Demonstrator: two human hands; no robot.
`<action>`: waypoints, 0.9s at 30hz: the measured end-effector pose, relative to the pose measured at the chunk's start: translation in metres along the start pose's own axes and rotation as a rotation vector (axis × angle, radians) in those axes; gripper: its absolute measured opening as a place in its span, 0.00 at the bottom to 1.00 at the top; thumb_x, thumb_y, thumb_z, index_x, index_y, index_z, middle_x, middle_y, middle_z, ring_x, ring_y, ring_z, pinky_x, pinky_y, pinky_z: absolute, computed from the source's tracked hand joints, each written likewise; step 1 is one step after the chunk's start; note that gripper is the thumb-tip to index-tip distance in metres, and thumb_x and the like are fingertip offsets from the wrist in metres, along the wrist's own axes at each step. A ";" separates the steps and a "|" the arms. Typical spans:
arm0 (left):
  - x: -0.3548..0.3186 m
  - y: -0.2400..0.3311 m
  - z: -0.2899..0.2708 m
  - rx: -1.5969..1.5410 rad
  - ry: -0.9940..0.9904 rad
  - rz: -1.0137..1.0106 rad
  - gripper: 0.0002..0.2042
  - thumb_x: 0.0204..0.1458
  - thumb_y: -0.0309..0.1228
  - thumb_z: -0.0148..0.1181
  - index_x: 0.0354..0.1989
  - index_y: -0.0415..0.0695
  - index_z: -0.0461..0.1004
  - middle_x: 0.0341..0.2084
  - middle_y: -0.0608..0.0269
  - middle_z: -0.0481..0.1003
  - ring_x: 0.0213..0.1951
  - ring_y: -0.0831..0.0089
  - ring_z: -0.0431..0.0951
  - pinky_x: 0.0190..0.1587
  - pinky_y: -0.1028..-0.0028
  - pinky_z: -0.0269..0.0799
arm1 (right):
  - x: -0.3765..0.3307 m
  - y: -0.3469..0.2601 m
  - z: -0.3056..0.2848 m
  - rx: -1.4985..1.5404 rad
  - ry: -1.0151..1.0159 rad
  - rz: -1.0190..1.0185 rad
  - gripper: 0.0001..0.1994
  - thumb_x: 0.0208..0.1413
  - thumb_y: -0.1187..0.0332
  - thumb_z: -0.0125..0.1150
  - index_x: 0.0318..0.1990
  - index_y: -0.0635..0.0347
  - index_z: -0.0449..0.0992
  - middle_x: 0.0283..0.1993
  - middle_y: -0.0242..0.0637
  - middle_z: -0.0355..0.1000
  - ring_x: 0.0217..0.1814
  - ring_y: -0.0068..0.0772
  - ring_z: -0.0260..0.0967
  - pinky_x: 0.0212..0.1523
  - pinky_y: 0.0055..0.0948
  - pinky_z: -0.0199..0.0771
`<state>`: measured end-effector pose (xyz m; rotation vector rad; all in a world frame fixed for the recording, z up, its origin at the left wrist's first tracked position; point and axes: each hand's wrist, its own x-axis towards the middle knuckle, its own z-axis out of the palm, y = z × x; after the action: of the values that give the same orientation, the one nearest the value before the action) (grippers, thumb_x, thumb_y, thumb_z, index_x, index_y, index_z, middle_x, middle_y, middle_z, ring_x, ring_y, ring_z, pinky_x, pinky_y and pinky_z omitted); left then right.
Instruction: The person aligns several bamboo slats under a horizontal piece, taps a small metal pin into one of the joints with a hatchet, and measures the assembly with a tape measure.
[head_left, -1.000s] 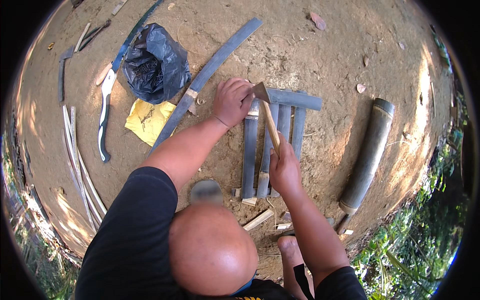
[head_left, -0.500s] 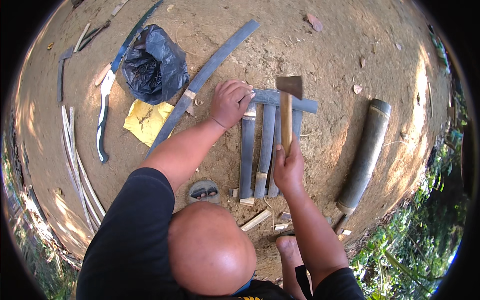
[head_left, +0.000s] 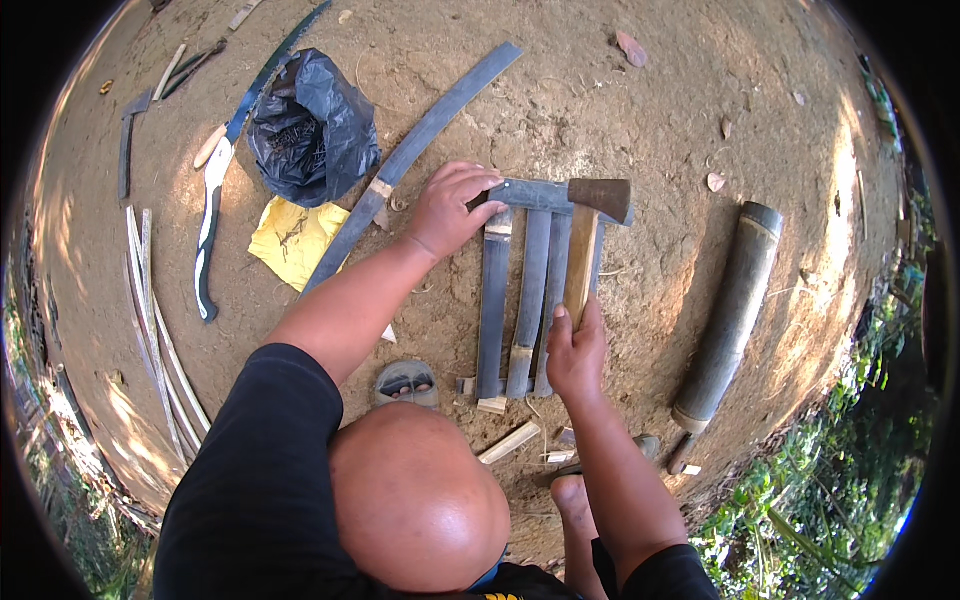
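My left hand (head_left: pixel 450 207) pinches the left end of a dark bamboo crosspiece (head_left: pixel 538 192), thumb below and fingers above. A small round spot, perhaps a nail head, shows beside the fingertips. Several bamboo slats (head_left: pixel 493 310) lie side by side below the crosspiece, their upper ends meeting it. My right hand (head_left: pixel 577 352) is closed around the wooden handle of a hatchet (head_left: pixel 582 262). Its dark head is over the crosspiece's right part and hides some of it; whether they touch, I cannot tell.
A long bamboo strip (head_left: pixel 420 133) lies left of the slats, near a black plastic bag (head_left: pixel 345 130) of nails and a yellow sheet (head_left: pixel 292 245). Farther left are a pruning saw (head_left: pixel 213 200) and thin strips (head_left: pixel 150 300). A thick bamboo pole (head_left: pixel 732 310) lies right.
The hatchet has shifted right and slightly nearer, its head looking larger. My left hand's thumb and fingers have parted a little more around the crosspiece's end.
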<state>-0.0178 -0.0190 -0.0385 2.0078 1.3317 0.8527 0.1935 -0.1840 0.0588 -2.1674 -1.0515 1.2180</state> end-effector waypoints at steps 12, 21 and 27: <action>0.000 -0.001 -0.002 -0.060 0.001 -0.043 0.18 0.49 0.39 0.77 0.48 0.49 0.86 0.49 0.66 0.85 0.57 0.64 0.78 0.65 0.64 0.73 | -0.002 -0.030 0.002 -0.280 -0.068 -0.301 0.26 0.69 0.70 0.56 0.73 0.62 0.63 0.58 0.62 0.73 0.58 0.67 0.74 0.56 0.52 0.76; 0.002 0.005 -0.002 -0.057 0.001 -0.079 0.18 0.47 0.37 0.78 0.46 0.46 0.85 0.48 0.63 0.84 0.57 0.60 0.78 0.64 0.62 0.73 | 0.007 -0.032 0.001 -0.385 -0.092 -0.333 0.26 0.69 0.70 0.56 0.73 0.59 0.62 0.58 0.60 0.73 0.56 0.66 0.74 0.53 0.53 0.77; 0.002 0.002 -0.003 -0.072 -0.004 -0.060 0.18 0.47 0.35 0.78 0.47 0.45 0.84 0.48 0.62 0.84 0.57 0.60 0.77 0.64 0.62 0.72 | 0.001 -0.045 0.001 -0.244 0.032 -0.588 0.27 0.68 0.71 0.56 0.73 0.60 0.62 0.57 0.60 0.73 0.55 0.66 0.75 0.53 0.53 0.77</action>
<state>-0.0186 -0.0176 -0.0345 1.9038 1.3335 0.8572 0.1748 -0.1552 0.0879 -1.8189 -1.7361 0.8090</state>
